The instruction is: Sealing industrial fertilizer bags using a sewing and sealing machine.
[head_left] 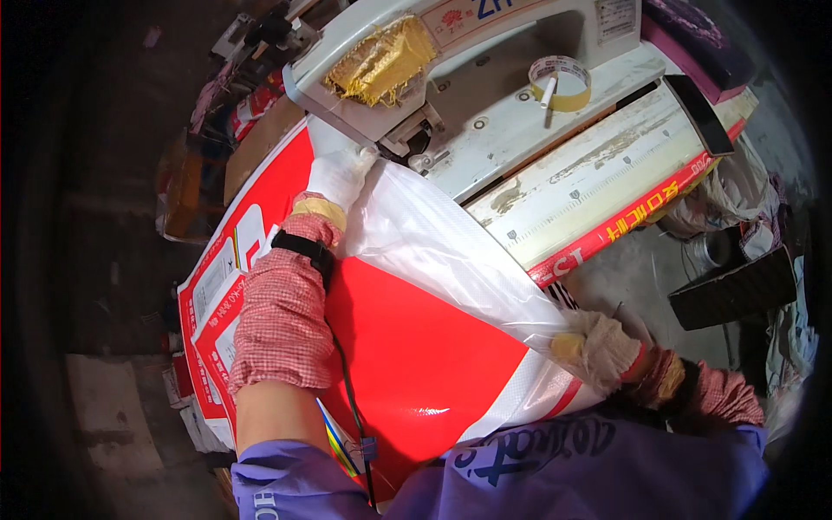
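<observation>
- Stacked red sacks [217, 295] lie at 9 o'clock, under the left forearm.
- Left hand [340, 178], gloved, presses flat on the sack [416, 347] edge at 11 o'clock, fingers closed on the white fold beside the sewing machine [451, 52].
- Step, as I judge it: feeding the sack mouth into the needle; next calls for keeping the fold straight.
- Tape roll [561, 82] sits at 1 o'clock.
- Right hand [598, 347], at 4 o'clock, pinches the sack's edge, probably tightly.
</observation>
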A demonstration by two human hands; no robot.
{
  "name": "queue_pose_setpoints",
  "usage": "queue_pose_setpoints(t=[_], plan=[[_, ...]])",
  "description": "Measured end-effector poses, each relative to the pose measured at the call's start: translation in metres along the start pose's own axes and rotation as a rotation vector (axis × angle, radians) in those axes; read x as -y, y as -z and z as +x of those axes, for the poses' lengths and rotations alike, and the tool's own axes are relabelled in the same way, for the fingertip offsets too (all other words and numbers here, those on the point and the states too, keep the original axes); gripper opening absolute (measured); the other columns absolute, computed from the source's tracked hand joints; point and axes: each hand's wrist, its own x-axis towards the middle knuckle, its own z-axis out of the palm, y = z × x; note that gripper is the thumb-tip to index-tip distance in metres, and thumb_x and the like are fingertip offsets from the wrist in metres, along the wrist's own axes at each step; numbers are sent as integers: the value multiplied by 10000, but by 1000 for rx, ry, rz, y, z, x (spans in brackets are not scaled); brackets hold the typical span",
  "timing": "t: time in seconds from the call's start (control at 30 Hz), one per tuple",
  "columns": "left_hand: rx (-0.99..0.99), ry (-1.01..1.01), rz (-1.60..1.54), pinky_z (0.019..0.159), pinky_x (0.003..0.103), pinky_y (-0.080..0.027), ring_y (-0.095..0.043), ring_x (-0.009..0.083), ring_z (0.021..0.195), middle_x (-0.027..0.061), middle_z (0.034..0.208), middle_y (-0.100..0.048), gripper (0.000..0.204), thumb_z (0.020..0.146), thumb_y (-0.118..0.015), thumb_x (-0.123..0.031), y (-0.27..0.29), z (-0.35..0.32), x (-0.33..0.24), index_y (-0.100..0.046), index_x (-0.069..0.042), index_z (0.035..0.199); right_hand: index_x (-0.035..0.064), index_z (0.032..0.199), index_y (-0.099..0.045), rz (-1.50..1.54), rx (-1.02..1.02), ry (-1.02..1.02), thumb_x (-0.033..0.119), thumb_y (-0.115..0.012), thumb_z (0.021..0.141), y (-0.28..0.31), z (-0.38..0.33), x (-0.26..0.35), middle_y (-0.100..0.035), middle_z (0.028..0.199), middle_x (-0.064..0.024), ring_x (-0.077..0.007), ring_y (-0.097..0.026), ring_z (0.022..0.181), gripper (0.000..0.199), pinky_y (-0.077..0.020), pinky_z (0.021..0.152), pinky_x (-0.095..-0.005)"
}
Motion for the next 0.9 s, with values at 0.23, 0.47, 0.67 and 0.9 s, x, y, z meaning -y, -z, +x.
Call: queue_pose_setpoints(t=[0.23, 0.47, 0.67, 0.9], plan=[[-163, -182, -232, 684, 371, -507, -604, 280, 834, 71, 849, -607, 120, 765, -561, -103, 10, 12, 3, -633, -153, 847, 42, 1161, -605, 125, -296, 57, 48, -640, 830, -21, -11, 15, -666, 914, -87, -68, -590, 780, 333, -488, 663, -262], [104, -8, -306, 737, 400, -507, -615, 304, 948, 134, 902, -627, 181, 852, -514, -175, 59, -12, -8, -644, -174, 978, 70, 1352, -403, -1308, 108, 73, 179, -529, 877, -19, -9, 49, -672, 795, -114, -242, -659, 680, 503, -518, 603, -371], [293, -247, -75, 743, 409, -510, -639, 323, 886, 115, 940, -656, 261, 875, -498, -205, 65, 4, -8, -624, -203, 1103, 81, 1386, -336, -1255, 208, -178, 227, -502, 830, -33, 7, 52, -666, 786, -116, -300, -659, 690, 598, -499, 540, -423], [145, 106, 167, 783, 398, -527, -646, 278, 929, 122, 996, -655, 255, 871, -473, -245, 64, 64, 63, -663, -229, 1041, 85, 954, -595, -1169, -325, 795, 251, -541, 737, -39, 132, 54, -586, 707, -84, -293, -595, 608, 279, -449, 513, -412]])
